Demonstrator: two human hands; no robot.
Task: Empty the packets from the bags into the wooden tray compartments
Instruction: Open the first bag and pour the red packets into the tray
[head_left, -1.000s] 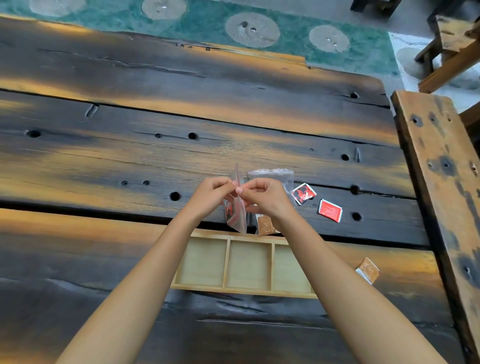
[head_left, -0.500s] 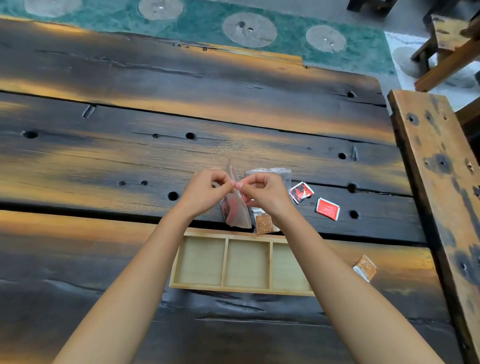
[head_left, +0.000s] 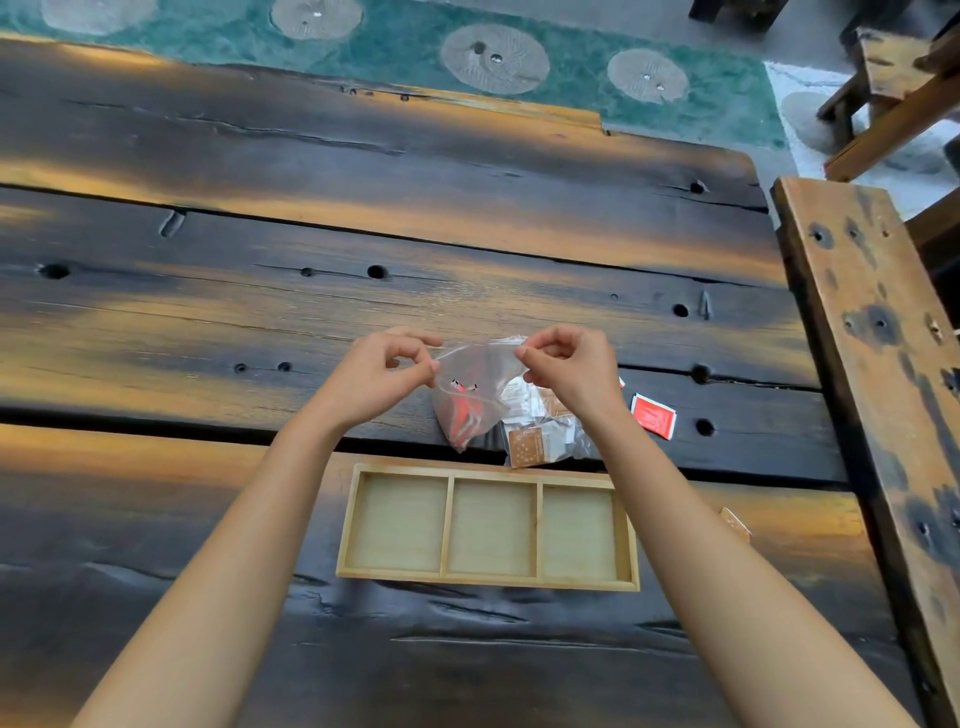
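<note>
Left hand (head_left: 376, 371) and right hand (head_left: 569, 371) each pinch one edge of a clear bag (head_left: 475, 395) with the fingers, holding it above the bench (head_left: 208, 312). Red packets show inside. The wooden tray (head_left: 488, 582), three compartments bare, lies nearer the person.

Two hands: left hand (head_left: 382, 375), right hand (head_left: 569, 373). Two clear bags: held bag (head_left: 475, 387), second bag (head_left: 540, 428) lying behind. One wooden tray (head_left: 347, 519), three compartments. Loose packets on table: one red packet (head_left: 653, 415) centre right, one brown packet (head_left: 735, 524) lower right. Packets inside bags uncountable.
</note>
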